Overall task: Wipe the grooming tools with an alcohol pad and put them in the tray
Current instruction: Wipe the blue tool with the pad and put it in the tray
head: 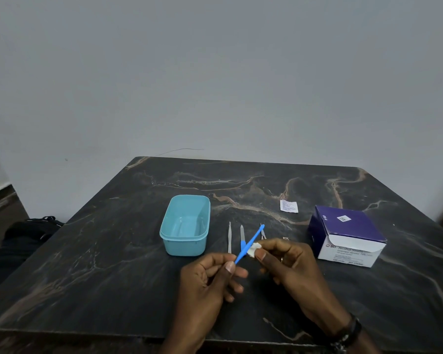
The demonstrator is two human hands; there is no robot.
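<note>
Working over the dark marble table, we go from the biggest things down. Largest on it is the purple and white box of alcohol swabs at the right, its flap open. Left of centre stands the turquoise tray, and as far as we can see nothing lies in it yet, so we judge that no tool has been finished and put away.

Our left hand pinches the near end of a thin blue tool between thumb and fingers, holding it slanted up and to the right above the table. Our right hand pinches the small white alcohol pad against the middle of that tool, so the wiping of this first piece looks to be under way.

Just beyond the hands, between tray and box, more tools lie side by side on the table: a slim metal tool, a second metal tool with a blue part partly hidden behind the blue one, and what seem to be small scissors. Something tiny shows beside our right hand, too small to name. Farther back lies a torn white sachet.

By our reckoning the blue tool has yet to go into the tray, and every tool on the table is left to wipe.
</note>
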